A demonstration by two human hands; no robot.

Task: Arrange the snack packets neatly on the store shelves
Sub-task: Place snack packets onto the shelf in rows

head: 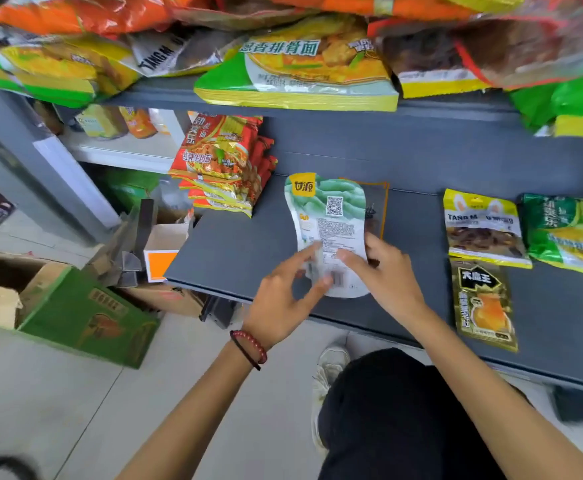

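Note:
A white and green snack packet (331,216) lies back side up on the grey lower shelf (234,251), its lower end near the front edge. My left hand (279,299) pinches the packet's lower left corner between thumb and forefinger. My right hand (383,271) grips its lower right edge with curled fingers. A second dark packet with an orange rim (377,206) lies half hidden under the first one, on its right side.
On the same shelf are a stack of red noodle packets (221,161) at the left, and a yellow packet (484,230), a green packet (567,230) and a dark gold packet (484,303) at the right. The upper shelf (439,109) is piled with packets. A green carton (86,317) and open cardboard boxes sit on the floor at the left.

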